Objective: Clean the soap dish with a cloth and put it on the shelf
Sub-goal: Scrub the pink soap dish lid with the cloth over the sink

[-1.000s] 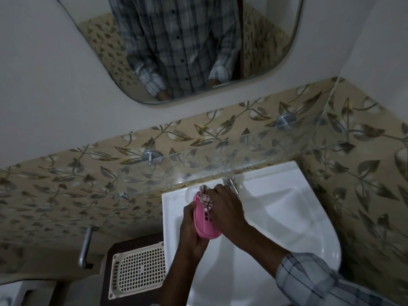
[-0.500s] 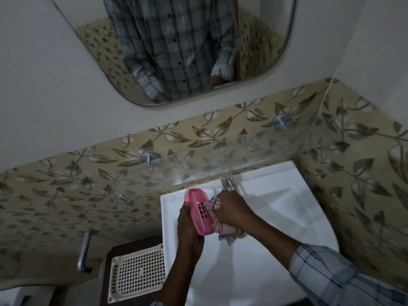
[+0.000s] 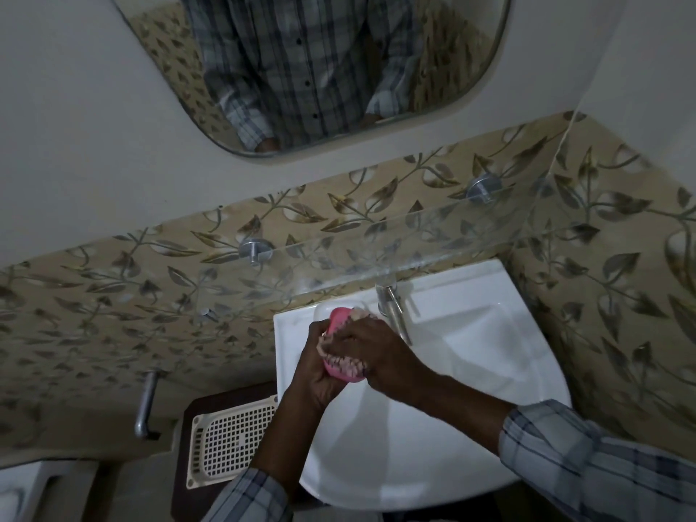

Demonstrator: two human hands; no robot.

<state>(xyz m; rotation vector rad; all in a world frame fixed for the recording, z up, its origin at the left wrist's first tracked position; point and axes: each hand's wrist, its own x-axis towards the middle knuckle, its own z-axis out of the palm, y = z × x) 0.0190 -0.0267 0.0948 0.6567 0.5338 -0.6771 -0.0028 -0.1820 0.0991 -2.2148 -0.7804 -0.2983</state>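
While both hands meet over the back left corner of the white sink [image 3: 470, 389], the left hand [image 3: 314, 365] comes up from below with its fingers curled round the pink soap dish [image 3: 338, 321]. It holds the dish on its edge, with one end pointing at the wall and the other end pointing back at the person. The right hand [image 3: 371, 346] reaches in from the right side, palm down, with its fingers bent over a checked cloth [image 3: 344, 365]. It presses the cloth against the face of the dish, so only small bits of cloth peek out under the fingers. Both forearms are bare, and the checked sleeves [image 3: 587, 457] are pushed up. The metal tap [image 3: 389, 305] stands just beside the right hand, on its right. The glass shelf [image 3: 433, 239] hangs on the leaf wall above the back of the sink, and its front edge runs right over the tap and above the hands. To the right of the hands and nearer the person, the bowl of the sink is wide and open. On the left, a white basket [image 3: 233, 442] with small square holes sits just beside the sink, close under the left forearm. A mirror [image 3: 169, 50] hangs higher up on the wall.
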